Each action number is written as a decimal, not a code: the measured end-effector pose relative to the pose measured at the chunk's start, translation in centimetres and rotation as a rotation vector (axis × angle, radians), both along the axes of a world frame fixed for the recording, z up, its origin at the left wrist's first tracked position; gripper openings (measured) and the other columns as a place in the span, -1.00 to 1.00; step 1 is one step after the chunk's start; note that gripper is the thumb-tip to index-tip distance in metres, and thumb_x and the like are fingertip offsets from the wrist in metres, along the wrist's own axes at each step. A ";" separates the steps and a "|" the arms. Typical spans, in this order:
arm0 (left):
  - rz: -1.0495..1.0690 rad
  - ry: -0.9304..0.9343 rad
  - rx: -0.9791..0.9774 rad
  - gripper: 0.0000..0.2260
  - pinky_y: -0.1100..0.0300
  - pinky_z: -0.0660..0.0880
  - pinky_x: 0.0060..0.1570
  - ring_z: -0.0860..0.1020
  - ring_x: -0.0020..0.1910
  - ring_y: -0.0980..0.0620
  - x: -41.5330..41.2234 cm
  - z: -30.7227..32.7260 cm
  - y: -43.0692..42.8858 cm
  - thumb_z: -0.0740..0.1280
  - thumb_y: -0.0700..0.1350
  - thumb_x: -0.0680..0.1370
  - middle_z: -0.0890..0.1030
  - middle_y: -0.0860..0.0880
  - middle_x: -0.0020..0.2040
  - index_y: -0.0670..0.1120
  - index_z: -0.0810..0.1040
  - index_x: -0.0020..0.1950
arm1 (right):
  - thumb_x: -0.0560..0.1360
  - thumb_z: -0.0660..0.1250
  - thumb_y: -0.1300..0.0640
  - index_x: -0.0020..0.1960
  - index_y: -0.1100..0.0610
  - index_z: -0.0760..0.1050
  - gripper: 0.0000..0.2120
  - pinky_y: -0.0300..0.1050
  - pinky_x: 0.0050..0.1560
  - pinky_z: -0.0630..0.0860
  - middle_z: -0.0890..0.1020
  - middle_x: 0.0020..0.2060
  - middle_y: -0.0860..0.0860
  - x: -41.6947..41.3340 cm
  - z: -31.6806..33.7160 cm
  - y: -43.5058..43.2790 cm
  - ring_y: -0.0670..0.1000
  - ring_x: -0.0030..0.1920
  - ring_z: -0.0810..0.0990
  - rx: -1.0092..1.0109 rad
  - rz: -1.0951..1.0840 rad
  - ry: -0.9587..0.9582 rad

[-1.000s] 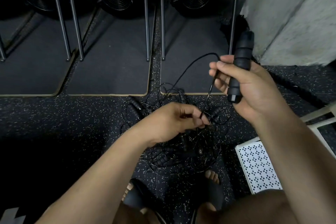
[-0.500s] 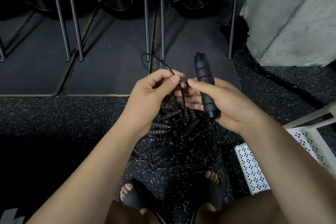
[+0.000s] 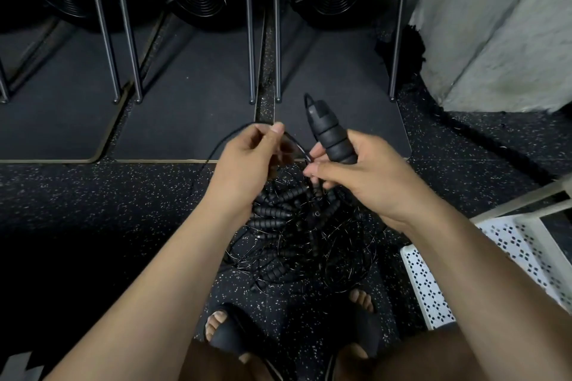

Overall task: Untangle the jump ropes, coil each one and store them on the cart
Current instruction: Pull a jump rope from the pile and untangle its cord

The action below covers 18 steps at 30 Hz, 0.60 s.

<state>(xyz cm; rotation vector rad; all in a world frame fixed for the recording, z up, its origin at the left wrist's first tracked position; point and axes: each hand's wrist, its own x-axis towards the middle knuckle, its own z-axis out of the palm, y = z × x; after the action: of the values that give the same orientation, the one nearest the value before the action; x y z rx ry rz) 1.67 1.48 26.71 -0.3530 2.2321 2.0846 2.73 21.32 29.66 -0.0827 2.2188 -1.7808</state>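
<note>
While the thin black jump ropes [image 3: 297, 238] lie mostly in one knotted heap on the speckled dark rubber floor [image 3: 93, 195], we judge the task to be near its start: no rope shows as coiled. The part of the white perforated metal cart [image 3: 433, 281] that we can see at the right edge carries none. One black ribbed foam handle [image 3: 332, 139] is lifted out of the heap and stands nearly upright above it. The curled fingers of the right hand [image 3: 368, 173] wrap its lower half, and its cord end pokes out at the top. The left hand [image 3: 250, 167], just beside and to the left, pinches a thin black cord [image 3: 230, 134] between thumb and fingertips. That cord arcs away leftward and drops toward the floor, and we cannot tell whether it belongs to the held handle. Both hands hover directly over the heap, and several more ribbed handles lie bunched under the left wrist. Nearly everything is left, as we read it: freeing this rope, coiling it, doing the same for the others, and carrying them to the cart, which sits near, right of the heap. Farther out lie dark floor mats [image 3: 185, 86], thin metal legs [image 3: 252, 40], a grey concrete pillar [image 3: 495, 25] and, below, black sandals [image 3: 226, 334].
</note>
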 end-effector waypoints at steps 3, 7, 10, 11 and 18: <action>-0.204 -0.129 -0.027 -0.78 0.04 0.54 0.07 0.75 0.09 -0.07 0.5 -0.1 0.6 0.23 -0.01 0.75 0.77 0.01 0.05 0.05 0.67 0.21 | 0.52 0.55 0.28 0.14 0.18 0.61 -0.77 0.07 -0.06 0.60 0.77 -0.09 0.18 -0.2 1.0 0.5 0.10 -0.13 0.68 -0.158 -0.073 0.029; -0.607 -0.157 -0.111 -0.73 -0.06 0.50 0.33 0.66 0.27 0.01 1.5 -0.6 1.8 0.26 -0.16 0.68 0.73 0.11 0.18 0.10 0.67 0.26 | 0.54 0.46 0.34 0.16 0.21 0.57 -0.79 -0.16 -0.18 0.57 0.76 -0.05 0.19 -0.4 2.5 1.4 0.06 -0.08 0.69 -0.468 -0.187 0.021; -0.761 -0.131 -0.194 -0.74 0.10 0.48 0.40 0.64 0.28 0.11 2.3 -0.8 2.7 0.34 -0.23 0.69 0.73 0.14 0.20 0.07 0.68 0.27 | 0.57 0.40 0.35 0.14 0.18 0.55 -0.82 -0.19 -0.17 0.56 0.75 -0.05 0.14 -0.6 3.1 2.1 0.03 -0.07 0.68 -0.577 -0.234 0.021; -0.790 -0.119 -0.221 -0.75 0.13 0.46 0.43 0.64 0.26 0.16 2.5 -1.0 2.9 0.36 -0.22 0.69 0.73 0.15 0.20 0.06 0.69 0.27 | 0.57 0.39 0.34 0.13 0.16 0.55 -0.82 -0.21 -0.18 0.56 0.75 -0.05 0.13 -0.7 3.3 2.3 0.01 -0.08 0.69 -0.612 -0.253 0.016; -0.837 -0.036 -0.435 -0.84 0.36 0.52 0.17 0.63 0.05 0.38 3.1 -1.2 3.6 0.39 -0.06 0.70 0.73 0.24 0.08 0.15 0.72 0.20 | 0.60 0.38 0.35 0.11 0.16 0.55 -0.85 -0.23 -0.16 0.59 0.75 -0.01 0.13 -1.5 3.3 3.3 0.00 -0.05 0.71 -0.724 -0.386 -0.017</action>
<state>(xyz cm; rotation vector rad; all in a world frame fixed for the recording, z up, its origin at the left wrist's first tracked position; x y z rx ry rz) 4.76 5.10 25.55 0.4575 2.2224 1.1621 1.27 24.67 32.94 0.2237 1.5349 -2.6972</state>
